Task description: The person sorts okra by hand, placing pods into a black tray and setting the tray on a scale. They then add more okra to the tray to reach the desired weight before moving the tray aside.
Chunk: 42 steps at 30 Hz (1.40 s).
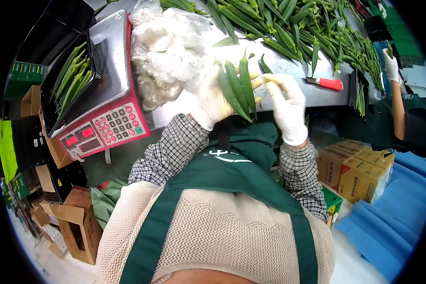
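Note:
My left hand (212, 100), in a pale glove, is closed around three okra pods (233, 87) lying side by side across the palm, stems upward. Just right of it is my white-gloved right hand (289, 106). Its fingers are bent, thumb and forefinger close together near the left fingertips; whatever is between them, if anything, is too small to make out. Beyond the right fingertips lies a small okra pod (264, 65). A large heap of okra (293, 28) covers the far side of the metal table (270, 106).
To the left, a red-framed scale (110, 102) carries a black tray (95, 71) of okra. Clear plastic bags (168, 52) are piled beside it. A red-handled knife (329, 84) lies at right, near another black tray (353, 90). A co-worker's gloved hand (391, 66) is farther right.

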Each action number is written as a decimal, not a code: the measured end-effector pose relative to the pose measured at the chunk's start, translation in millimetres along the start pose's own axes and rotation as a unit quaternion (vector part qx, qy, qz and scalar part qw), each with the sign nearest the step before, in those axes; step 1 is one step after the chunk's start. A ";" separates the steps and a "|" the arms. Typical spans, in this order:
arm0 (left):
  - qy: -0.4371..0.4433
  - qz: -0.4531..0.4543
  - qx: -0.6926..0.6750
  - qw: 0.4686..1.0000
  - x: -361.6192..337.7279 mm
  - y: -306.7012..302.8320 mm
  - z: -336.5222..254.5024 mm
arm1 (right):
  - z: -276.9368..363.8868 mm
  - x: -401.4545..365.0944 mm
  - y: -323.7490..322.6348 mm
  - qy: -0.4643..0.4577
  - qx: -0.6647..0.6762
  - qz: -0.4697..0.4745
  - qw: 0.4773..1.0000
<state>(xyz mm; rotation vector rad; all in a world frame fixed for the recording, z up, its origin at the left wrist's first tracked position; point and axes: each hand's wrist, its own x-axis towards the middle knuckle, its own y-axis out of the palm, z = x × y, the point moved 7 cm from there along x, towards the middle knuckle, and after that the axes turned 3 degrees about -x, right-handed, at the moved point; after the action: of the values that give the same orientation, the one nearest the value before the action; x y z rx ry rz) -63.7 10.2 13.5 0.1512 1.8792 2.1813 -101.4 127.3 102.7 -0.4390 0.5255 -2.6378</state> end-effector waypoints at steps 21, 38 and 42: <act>0.005 0.034 -0.002 0.999 0.6 1.1 -3.3 | -63.8 29.0 -11.6 -0.054 -0.358 0.018 0.932; -0.001 0.016 0.055 0.998 2.6 -8.1 -1.1 | 12.3 25.2 -16.4 -0.207 -0.383 -0.043 0.899; -0.013 0.039 0.049 0.998 2.4 -7.4 2.0 | 23.5 18.9 2.1 -0.256 -0.384 -0.034 0.886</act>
<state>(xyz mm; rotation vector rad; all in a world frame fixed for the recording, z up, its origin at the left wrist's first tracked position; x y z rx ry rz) -64.6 13.8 6.4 0.2730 1.9989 2.1258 -108.2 110.2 126.6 -1.3521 1.3675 -2.1204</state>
